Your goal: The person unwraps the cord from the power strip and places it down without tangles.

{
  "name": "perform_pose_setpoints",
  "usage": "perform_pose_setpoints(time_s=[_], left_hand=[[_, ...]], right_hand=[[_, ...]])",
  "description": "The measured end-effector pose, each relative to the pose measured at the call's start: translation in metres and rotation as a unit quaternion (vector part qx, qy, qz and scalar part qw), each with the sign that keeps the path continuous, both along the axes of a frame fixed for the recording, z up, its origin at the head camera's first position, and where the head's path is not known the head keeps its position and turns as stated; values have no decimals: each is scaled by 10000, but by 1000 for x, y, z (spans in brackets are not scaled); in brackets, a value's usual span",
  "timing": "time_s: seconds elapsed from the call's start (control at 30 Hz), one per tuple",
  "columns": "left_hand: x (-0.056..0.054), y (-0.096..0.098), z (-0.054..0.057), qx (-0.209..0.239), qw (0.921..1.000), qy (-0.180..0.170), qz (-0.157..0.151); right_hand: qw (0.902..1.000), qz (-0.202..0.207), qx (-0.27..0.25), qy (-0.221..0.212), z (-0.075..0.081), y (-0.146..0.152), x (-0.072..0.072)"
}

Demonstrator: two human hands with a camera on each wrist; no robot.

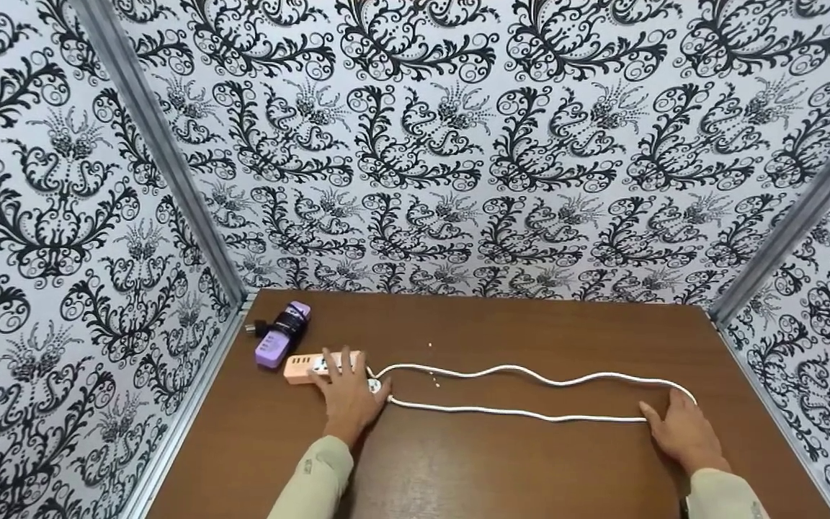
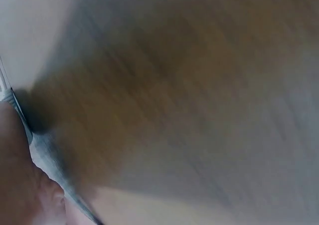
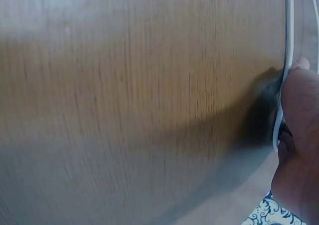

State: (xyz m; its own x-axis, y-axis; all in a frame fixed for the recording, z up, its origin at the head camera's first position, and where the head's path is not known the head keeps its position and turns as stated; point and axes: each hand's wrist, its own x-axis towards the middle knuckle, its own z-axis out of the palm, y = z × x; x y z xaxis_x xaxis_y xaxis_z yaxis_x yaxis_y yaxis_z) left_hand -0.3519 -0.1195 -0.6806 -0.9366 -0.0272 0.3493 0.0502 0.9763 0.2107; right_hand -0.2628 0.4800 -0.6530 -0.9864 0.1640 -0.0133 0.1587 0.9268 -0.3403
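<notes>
An orange power strip [image 1: 301, 370] lies on the brown table, with my left hand [image 1: 349, 400] resting over its right part, fingers spread. A white plug [image 1: 375, 386] shows beside that hand's thumb, partly covered. From there a white cord [image 1: 509, 368] runs right in a long, wavy loop and back. At the loop's right end my right hand [image 1: 685, 432] holds the cord. The right wrist view shows the cord [image 3: 289, 35] passing along the hand [image 3: 301, 100], whose fingertips are mostly hidden. The left wrist view is blurred and shows only part of the left hand [image 2: 20, 170].
A purple power strip [image 1: 271, 349] wrapped in its black cord lies at the table's back left. Several small white bits [image 1: 437, 385] lie inside and beyond the cord loop. Black-and-white patterned walls [image 1: 451, 180] with grey metal posts [image 1: 192, 187] close the back and sides.
</notes>
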Motion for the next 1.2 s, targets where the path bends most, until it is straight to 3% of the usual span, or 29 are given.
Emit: perform_pose_setpoints(time_s=[0.17, 0.3, 0.57, 0.77, 0.97, 1.2], left_hand=[[-4, -1, -3, 332, 9975, -619, 88], [-7, 1, -5, 678, 9958, -608, -100], [-11, -3, -2, 922, 9934, -623, -271], [-24, -3, -2, 1287, 9867, -888, -446], [-35, -3, -3, 1545, 9829, -819, -574], [-39, 1, 0, 2061, 9715, -943, -689]], right_hand=[[9990, -443, -25, 34, -2, -1, -2], [9981, -525, 131, 281, 3, -4, -3], [9941, -94, 907, 587, 5, -14, -1], [9985, -8, 534, 67, 3, -17, -4], [9997, 55, 2, -227, 2, -9, -6], [9992, -268, -261, -109, 4, -13, -22]])
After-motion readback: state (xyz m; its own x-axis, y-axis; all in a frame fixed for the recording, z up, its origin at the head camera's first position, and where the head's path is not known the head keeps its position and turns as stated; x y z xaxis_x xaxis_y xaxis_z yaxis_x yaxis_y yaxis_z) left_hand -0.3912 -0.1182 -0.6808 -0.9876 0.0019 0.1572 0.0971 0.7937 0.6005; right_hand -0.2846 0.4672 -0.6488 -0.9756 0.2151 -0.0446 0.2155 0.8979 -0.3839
